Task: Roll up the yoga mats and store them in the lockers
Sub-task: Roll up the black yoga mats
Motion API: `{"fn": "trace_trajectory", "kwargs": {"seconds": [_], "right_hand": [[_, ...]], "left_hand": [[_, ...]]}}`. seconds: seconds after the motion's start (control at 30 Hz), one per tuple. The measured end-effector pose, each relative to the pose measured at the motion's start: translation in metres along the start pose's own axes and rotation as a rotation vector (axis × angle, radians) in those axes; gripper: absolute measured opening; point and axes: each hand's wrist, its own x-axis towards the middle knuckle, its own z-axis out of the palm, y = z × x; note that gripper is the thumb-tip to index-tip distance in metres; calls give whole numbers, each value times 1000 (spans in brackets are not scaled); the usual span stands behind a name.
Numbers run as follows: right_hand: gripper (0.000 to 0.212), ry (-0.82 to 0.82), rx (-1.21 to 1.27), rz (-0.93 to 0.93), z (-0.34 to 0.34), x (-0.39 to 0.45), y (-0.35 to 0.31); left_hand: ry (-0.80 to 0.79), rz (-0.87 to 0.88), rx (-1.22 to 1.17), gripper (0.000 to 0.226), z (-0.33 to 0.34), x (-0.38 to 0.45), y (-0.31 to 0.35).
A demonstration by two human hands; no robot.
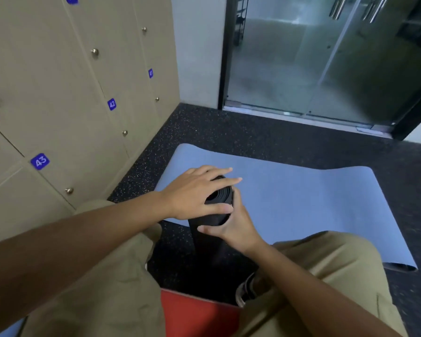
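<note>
two hands work a rolled black rubber yoga mat (210,216) that stands on end between a person's knees, over dark speckled rubber flooring (265,132). a flat pale blue yoga mat (301,200) lies spread just beyond the roll, its far edge short of the sliding glass door (326,57), with a strip of bare floor between them and another strip along the wall of beige numbered lockers (58,93) on the left, their doors closed. the blue mat's near right corner curls up. the left hand (197,193) rests flat across the open top of the roll, fingers straight and spread. the right hand (231,227) grips the roll's side just below, thumb and fingers wrapped around it. a red mat edge (192,314) shows at the bottom, between the khaki trouser legs (107,288).
</note>
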Motion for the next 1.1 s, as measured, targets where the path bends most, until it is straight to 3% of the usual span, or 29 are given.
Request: {"fn": "trace_trajectory", "kwargs": {"seconds": [0.53, 0.8, 0.97, 1.1], "right_hand": [[115, -70, 75, 88, -25, 19, 44], [119, -138, 81, 122, -31, 15, 42], [114, -159, 43, 152, -26, 13, 36], [110, -164, 19, 155, -25, 13, 35]], "left_hand": [[-30, -97, 128, 98, 22, 52, 15], [-237, -53, 180, 119, 5, 56, 19], [-348, -41, 157, 112, -9, 49, 7], [-327, -82, 91, 93, -17, 44, -4]]}}
